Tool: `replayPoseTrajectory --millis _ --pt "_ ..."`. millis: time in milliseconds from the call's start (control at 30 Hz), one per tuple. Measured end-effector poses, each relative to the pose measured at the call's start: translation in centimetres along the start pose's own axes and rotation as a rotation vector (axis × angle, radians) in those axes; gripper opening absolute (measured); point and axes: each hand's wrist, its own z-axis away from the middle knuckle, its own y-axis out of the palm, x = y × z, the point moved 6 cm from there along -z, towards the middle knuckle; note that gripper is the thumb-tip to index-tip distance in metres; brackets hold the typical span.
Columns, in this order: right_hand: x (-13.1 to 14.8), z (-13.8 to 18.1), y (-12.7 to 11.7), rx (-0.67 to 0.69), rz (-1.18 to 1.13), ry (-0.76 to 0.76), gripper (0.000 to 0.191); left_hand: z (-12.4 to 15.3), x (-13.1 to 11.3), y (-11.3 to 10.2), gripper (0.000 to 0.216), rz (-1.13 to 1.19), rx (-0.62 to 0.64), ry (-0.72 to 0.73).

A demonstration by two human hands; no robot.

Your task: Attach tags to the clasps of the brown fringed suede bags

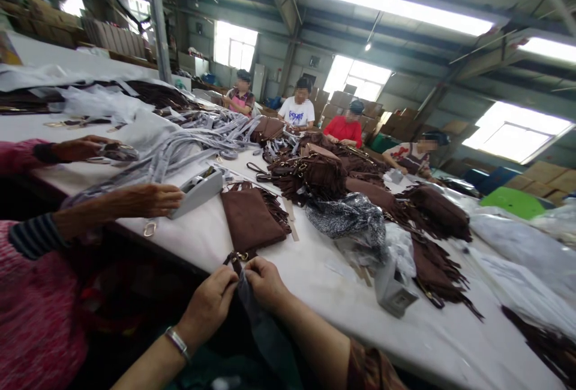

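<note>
At the table's front edge, my left hand (209, 306) is closed in a pinch at the dark brown strap (236, 264) of a bag. My right hand (266, 283) sits close beside it, fingers pinched on a translucent grey plastic wrapping (258, 321) that hangs down toward my lap. A gold-coloured metal clasp (243, 255) shows just above my fingertips. The brown fringed bag (252, 219) lies flat on the table beyond both hands. My fingers partly hide the strap's end.
On the left, a co-worker's hand (155, 199) is at a grey box (200, 192); the same person's other hand (81, 149) holds a wrapped strap. Brown bags (315, 171) pile mid-table, near grey-wrapped straps (180, 144). A patterned plastic bundle (348, 219) and another grey box (393, 291) stand right.
</note>
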Motion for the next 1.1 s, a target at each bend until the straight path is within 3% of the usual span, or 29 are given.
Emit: replayPoseTrajectory --millis 200,300,367,600,833,967,1100 --pt "-1.7 -0.8 0.6 0.092 -0.133 0.093 0.004 -0.3 0.1 -0.8 0.018 -0.037 -0.159 -0.002" --pt "-2.5 -2.5 0.2 0.058 -0.109 0.122 0.030 -0.2 -0.1 -0.6 0.018 -0.021 -0.134 0.002" --pt "-2.5 -3.8 0.0 0.033 -0.033 0.112 0.037 0.0 -0.4 -0.2 0.018 -0.003 -0.095 0.012" --pt "-1.1 -4.3 0.2 0.162 0.128 0.047 0.016 -0.1 -0.6 0.0 0.017 -0.010 -0.093 0.005" --pt "-1.1 -1.7 -0.1 0.352 0.154 -0.050 0.018 -0.9 0.8 0.3 0.018 -0.052 -0.065 0.001" --pt "-1.2 -1.5 -0.6 0.280 0.216 -0.119 0.018 -1.8 1.1 0.8 0.018 -0.012 -0.021 -0.034" --pt "-2.0 -2.1 -1.2 0.148 0.319 0.007 0.010 -1.5 2.7 1.3 0.019 0.104 -0.046 -0.239"
